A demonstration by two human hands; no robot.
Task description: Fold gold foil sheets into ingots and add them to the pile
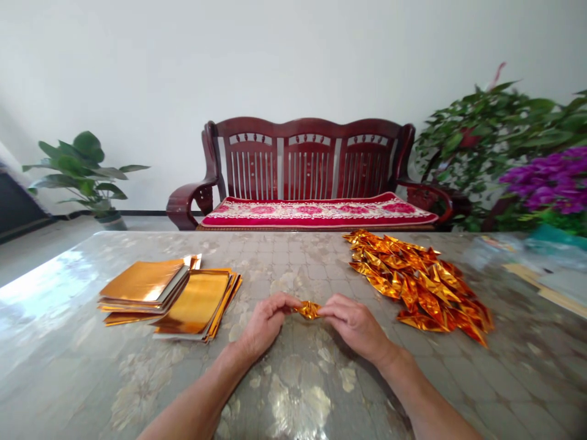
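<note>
Between my two hands is a small folded gold foil paper ingot [309, 310], held just over the middle of the table. My left hand [270, 318] pinches its left tip between thumb and fingers. The opposite tip is gripped by my right hand [353, 321], its fingers pressed together. To the left lie two stacks of flat gold foil paper sheets, one stack [142, 281] overlapping the other stack [197, 302]. A heap of folded gold foil ingots [422, 281] spreads over the table on the right.
The table [293, 385] has a patterned, shiny cover. Clear plastic bags and papers [550, 281] lie at its right edge. Behind stands a dark red wooden bench [307, 165] with a red and white cushion [316, 211]. Potted plants [92, 171] and purple flowers [550, 180] flank it.
</note>
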